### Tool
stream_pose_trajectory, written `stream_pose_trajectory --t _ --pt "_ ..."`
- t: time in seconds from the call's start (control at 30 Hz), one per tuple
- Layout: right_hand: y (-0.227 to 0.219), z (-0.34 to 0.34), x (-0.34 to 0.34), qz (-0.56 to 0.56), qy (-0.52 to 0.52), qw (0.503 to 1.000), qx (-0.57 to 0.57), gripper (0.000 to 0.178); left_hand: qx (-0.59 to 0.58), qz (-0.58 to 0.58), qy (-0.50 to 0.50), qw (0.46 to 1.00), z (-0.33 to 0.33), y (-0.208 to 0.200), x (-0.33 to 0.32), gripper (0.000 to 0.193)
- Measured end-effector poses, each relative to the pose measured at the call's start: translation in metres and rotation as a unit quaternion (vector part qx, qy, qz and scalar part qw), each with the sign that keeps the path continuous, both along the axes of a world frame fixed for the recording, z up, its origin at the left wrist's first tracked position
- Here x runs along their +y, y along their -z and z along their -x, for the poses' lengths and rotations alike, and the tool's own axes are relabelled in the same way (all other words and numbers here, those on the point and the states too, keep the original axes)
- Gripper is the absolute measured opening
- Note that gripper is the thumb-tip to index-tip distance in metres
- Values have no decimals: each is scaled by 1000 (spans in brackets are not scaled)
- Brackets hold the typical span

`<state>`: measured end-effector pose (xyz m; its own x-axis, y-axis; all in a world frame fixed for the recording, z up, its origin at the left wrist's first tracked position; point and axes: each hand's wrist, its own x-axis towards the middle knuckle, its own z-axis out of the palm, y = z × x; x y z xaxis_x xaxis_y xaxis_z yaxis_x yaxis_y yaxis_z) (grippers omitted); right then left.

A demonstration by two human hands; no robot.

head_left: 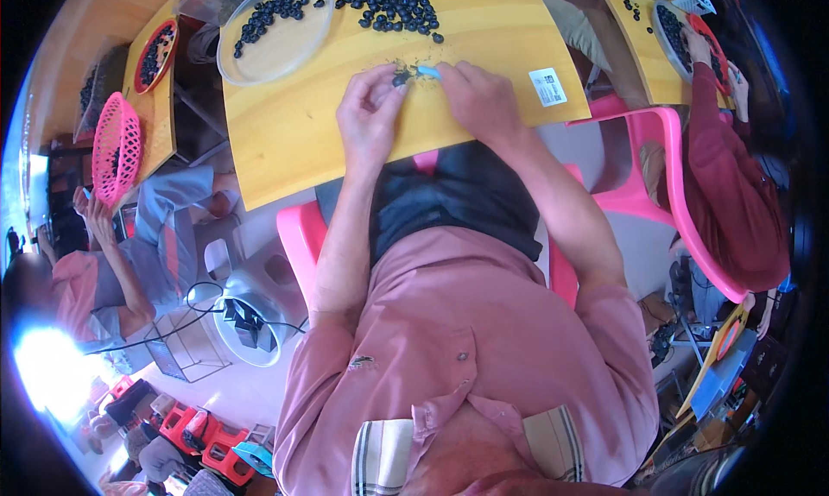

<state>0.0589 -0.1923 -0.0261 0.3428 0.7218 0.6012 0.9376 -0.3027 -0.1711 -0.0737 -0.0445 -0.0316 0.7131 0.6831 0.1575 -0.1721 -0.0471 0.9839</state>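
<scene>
My left hand [373, 107] pinches a small dark berry [400, 78] over the yellow board [285, 142] on my lap. My right hand [475, 90] grips a light blue tool [427, 70], its tip touching the berry. Dark crumbs lie on the board under the fingers. A heap of dark berries [393, 4] sits at the board's far edge, just beyond both hands. A clear round dish [275, 30] holding several berries stands at the far left of the board.
A person in a dark red sleeve [734, 168] works at another yellow board [652, 56] on the right, seated on a pink chair [665, 176]. On the left, another person [112, 263] sits by a pink basket [115, 146] and a red dish of berries [155, 54]. A fan [246, 323] stands on the floor.
</scene>
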Motion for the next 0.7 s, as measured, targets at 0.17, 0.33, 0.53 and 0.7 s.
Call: stream_pose_trajectory --t 0.17,0.33,0.53,0.7 --pt "1 0 -3 4 -2 1000 20 13 3 -66 -29 997 3 -7 3 18" --pt "-3 1 -5 -4 -11 999 45 14 30 -239 -137 961 5 -31 58 13" --pt "-3 0 -4 -15 -7 998 59 12 79 -471 -221 850 -19 -70 136 19" --pt "-5 0 -4 -24 -8 997 66 14 163 -425 -63 888 -48 -53 102 26"
